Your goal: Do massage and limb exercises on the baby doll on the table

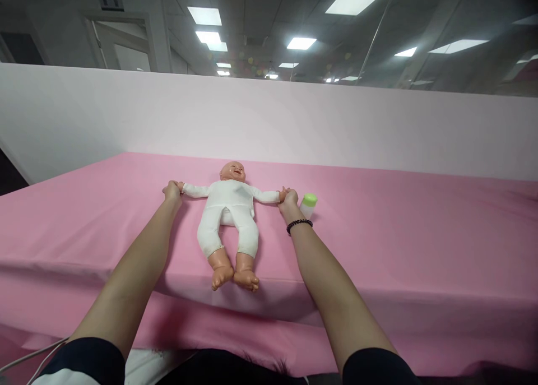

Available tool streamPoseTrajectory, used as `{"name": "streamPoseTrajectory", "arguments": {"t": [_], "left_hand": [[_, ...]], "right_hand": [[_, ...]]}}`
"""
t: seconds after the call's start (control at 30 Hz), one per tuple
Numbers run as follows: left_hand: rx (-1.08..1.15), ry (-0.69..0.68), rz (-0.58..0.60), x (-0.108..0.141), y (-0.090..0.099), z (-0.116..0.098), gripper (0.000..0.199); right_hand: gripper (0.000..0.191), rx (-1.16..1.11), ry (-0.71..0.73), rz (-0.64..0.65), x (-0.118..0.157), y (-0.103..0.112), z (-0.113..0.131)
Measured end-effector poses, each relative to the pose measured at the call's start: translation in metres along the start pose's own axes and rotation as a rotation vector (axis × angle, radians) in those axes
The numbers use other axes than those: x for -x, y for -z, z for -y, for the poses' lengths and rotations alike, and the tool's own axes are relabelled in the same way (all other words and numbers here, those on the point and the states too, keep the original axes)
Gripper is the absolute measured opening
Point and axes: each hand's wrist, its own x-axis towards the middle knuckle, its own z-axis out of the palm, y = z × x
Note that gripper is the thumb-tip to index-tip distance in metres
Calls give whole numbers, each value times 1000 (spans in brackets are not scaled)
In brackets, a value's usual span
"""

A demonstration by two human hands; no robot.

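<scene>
A broad table draped in smooth pink cloth (399, 233) spans the view, its fabric falling over the near edge in soft folds. Behind it stands a plain, matte white panel (273, 121); above that, a dim room shows bright rectangular ceiling lights (356, 0) and, at far left, a pale door (126, 49).

A baby doll (229, 197) lies on its back on the cloth, left of the table's middle, arms spread wide and feet near the front edge. Its body is soft white fabric (slightly soiled at the leg cuffs), while its head and bare feet are shiny, rounded and look like plastic. The person's left hand (171, 190) and right hand (289, 199) each curl closed around one small doll hand. A dark beaded bracelet (299, 225) circles the right wrist; just beside it stands a translucent bottle (309, 205) with a lime-green cap.
</scene>
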Motion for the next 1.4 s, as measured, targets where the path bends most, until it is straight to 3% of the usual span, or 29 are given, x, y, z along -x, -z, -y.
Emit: {"name": "streamPoseTrajectory", "arguments": {"t": [0.27, 0.4, 0.67, 0.8, 1.03, 1.23, 1.4], "left_hand": [[32, -135, 27, 3, -4, 3, 13], [22, -261, 106, 4, -5, 7, 14], [28, -425, 174, 22, -11, 1, 17], [9, -467, 271, 20, -20, -6, 24], [-323, -394, 380, -5, -58, -30, 20], [-566, -338, 371, -31, -89, -37, 14], [-773, -319, 248, -50, -93, -22, 18]], "right_hand": [[12, -17, -56, -111, 7, -12, 9], [2, 2, -46, -97, 17, -13, 18], [13, -37, 30, -38, 34, -23, 38], [15, 33, 87, 58, 23, -31, 53], [10, 320, 76, 228, -15, -54, 78], [13, 500, -62, 181, -49, -79, 52], [24, 689, -81, 116, -63, -83, 23]]}}
